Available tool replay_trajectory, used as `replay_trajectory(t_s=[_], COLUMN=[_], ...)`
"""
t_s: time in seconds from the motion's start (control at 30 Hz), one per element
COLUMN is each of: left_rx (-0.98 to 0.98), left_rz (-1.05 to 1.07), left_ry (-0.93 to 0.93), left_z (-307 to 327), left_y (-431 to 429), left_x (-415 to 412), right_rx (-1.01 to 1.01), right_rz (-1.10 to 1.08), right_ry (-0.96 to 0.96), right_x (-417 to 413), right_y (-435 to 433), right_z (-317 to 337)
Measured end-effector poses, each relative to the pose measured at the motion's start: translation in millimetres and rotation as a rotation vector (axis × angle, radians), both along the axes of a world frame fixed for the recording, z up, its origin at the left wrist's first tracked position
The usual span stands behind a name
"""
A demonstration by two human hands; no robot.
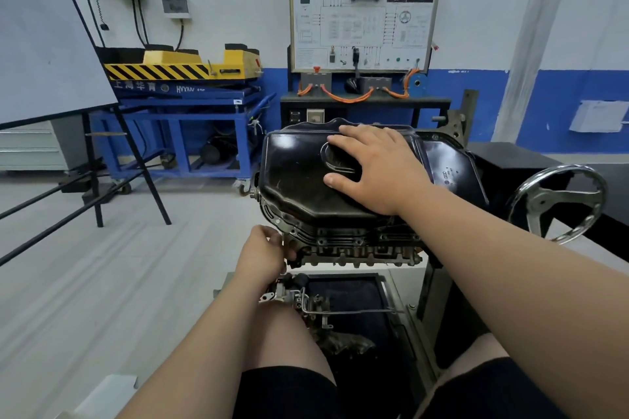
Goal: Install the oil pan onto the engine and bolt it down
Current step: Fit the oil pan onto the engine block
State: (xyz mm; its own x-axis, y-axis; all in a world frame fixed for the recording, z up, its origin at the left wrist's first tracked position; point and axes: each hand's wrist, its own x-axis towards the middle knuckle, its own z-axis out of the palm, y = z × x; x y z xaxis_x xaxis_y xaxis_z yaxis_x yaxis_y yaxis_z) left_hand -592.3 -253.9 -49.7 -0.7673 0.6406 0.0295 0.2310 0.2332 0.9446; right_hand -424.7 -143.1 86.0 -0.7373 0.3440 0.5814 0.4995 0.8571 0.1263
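On top of the engine (354, 248), the black oil pan (299, 180) is sitting flange-down, its rim lying along the engine's upper edge, with the pan's left corner overhanging toward the floor side. The right hand (371, 170) is lying flat on the pan's top face, fingers spread wide and reaching toward the far edge, the thumb pressing near an oval embossed ring in the middle; it is gripping nothing, only resting palm-down. The left hand (262, 253) is working at the near left corner of the engine, just under the pan's flange, its fingers curled close together against the metal; whether they are pinching a bolt cannot be told, since the fingertips are hidden behind the hand itself. Along the engine's near edge a row of bolt holes and cast ribs is showing. A chrome handwheel (558, 204) is standing off the engine's right side, well apart from both hands. Below the near edge, between the person's knees, a dark tray (347, 292) is lying on the stand, with a greasy metal part (306, 303) sitting at its left edge. Beyond the engine's far edge a blue cart (183, 119) and a wiring board (364, 17) are standing against the wall.
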Motion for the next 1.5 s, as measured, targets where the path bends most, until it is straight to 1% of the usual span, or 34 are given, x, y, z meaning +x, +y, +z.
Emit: replay_trajectory(t_s=[0.07, 0.13, 0.17, 0.27, 0.3, 0.37, 0.5, 0.6, 0.7, 0.77, 0.87, 0.9, 0.97, 1.03, 1.1, 1.33, 1.43, 1.5], left_rx=[-0.024, -0.019, -0.011, 0.061, 0.088, 0.129, 0.162, 0.172, 0.168, 0.153, 0.229, 0.253, 0.277, 0.275, 0.277, 0.270, 0.258, 0.251], left_rz=[0.047, 0.041, 0.039, 0.035, 0.017, -0.025, -0.008, 0.028, 0.071, 0.036, -0.035, -0.038, -0.013, 0.040, 0.082, 0.111, 0.110, 0.098], left_ry=[0.074, 0.027, -0.044, -0.345, -0.381, -0.346, -0.233, -0.240, -0.373, -0.480, -0.657, -0.690, -0.649, -0.535, -0.459, -0.194, -0.144, -0.144], left_z=[-1.3, -2.4, -2.5, -3.9, -4.6, -5.6, -8.8, -10.8, -5.6, -0.8, 4.2, 5.4, 5.8, 4.4, 2.2, 2.0, 3.9, 5.1], left_y=[1.8, 3.4, 3.7, 2.5, 1.8, 1.2, 0.3, 3.3, 8.8, 11.7, 13.8, 13.5, 12.6, 11.2, 9.4, 8.6, 9.6, 9.4], left_x=[-3.2, -5.7, -5.9, -2.8, -1.5, 0.5, 2.0, 2.9, 6.2, 9.3, 10.1, 10.2, 10.7, 11.4, 11.3, 13.5, 13.6, 13.7], right_rx=[-0.001, 0.002, 0.002, 0.005, 0.007, 0.011, 0.011, 0.006, 0.001, -0.003, -0.001, 0.000, 0.003, 0.005, 0.006, 0.001, -0.001, 0.001], right_rz=[0.005, 0.006, 0.007, 0.004, 0.004, 0.006, 0.007, 0.011, 0.016, 0.020, 0.022, 0.022, 0.022, 0.022, 0.023, 0.026, 0.027, 0.028], right_ry=[0.002, -0.003, -0.005, -0.005, -0.004, 0.000, 0.002, 0.009, 0.015, 0.014, 0.015, 0.016, 0.017, 0.017, 0.019, 0.022, 0.024, 0.028], right_x=[0.4, 0.0, -0.2, -0.4, -0.4, -0.5, -1.1, -1.3, -0.7, -0.2, 0.2, 0.0, -0.2, -0.3, -0.1, 0.1, 0.1, -0.1], right_y=[0.0, 0.3, 0.5, 1.1, 1.2, 1.3, 1.5, 1.0, -0.1, -0.2, -0.1, -0.1, 0.0, 0.4, 0.5, 0.3, 0.7, 1.0], right_z=[0.1, 0.3, 0.5, 0.6, 0.1, -0.5, -0.7, -1.3, -1.0, -0.5, -0.3, -0.2, 0.0, 0.0, -0.4, -1.1, -1.2, -1.2])
